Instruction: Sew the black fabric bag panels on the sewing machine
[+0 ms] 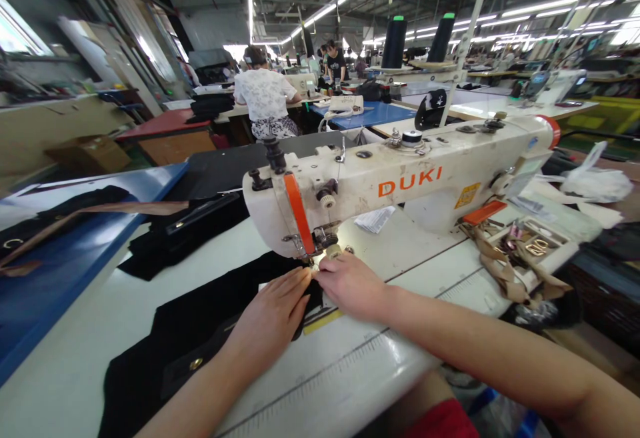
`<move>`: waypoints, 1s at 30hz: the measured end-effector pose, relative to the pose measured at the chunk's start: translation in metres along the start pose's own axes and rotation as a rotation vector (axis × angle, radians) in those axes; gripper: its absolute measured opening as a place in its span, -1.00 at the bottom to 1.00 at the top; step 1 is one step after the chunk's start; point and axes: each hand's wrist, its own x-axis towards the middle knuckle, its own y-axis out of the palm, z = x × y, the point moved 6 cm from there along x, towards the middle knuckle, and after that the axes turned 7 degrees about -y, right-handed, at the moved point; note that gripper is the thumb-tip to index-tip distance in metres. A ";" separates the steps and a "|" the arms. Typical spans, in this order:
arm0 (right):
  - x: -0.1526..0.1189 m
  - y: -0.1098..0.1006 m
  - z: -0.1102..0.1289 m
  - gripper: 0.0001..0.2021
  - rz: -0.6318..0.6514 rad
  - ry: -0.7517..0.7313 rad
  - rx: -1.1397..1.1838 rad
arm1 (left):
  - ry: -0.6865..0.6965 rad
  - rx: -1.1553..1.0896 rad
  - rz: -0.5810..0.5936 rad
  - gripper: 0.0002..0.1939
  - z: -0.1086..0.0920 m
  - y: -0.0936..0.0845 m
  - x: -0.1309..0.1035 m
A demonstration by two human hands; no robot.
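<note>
A black fabric piece (200, 301) lies on the sewing machine's bed, its right end under the needle area of the white sewing machine (360, 185). A gold-coloured metal fitting (196, 363) shows on a strip near its front edge. My left hand (273, 308) rests flat on the fabric, fingers stretched toward the presser foot, the thumb a little apart. Right beside the needle, my right hand (353, 285) has its fingers bent and pinched at the fabric's end. The two hands' fingertips nearly touch. What lies under the right fingertips is mostly hidden.
Another black piece (185, 228) lies behind, left of the machine head. A blue table (75, 271) stands at the left with black pieces and a brown strip. At the right sits a small tray (545, 245) of metal fittings. A person in a patterned top (267, 98) sits ahead.
</note>
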 end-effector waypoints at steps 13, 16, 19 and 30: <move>-0.001 0.005 0.002 -0.89 -0.022 -0.022 -0.012 | -0.022 0.005 0.052 -0.57 0.000 -0.002 0.001; 0.000 0.004 0.001 -0.89 -0.015 -0.010 -0.013 | -0.039 -0.016 0.054 -0.58 0.002 -0.003 0.003; 0.000 0.003 0.000 -0.89 -0.007 -0.001 -0.013 | -0.048 -0.018 0.043 -0.58 0.005 -0.001 0.007; -0.006 -0.005 0.004 -0.83 -0.087 -0.010 -0.006 | -0.058 0.036 0.039 -0.55 0.013 0.000 -0.003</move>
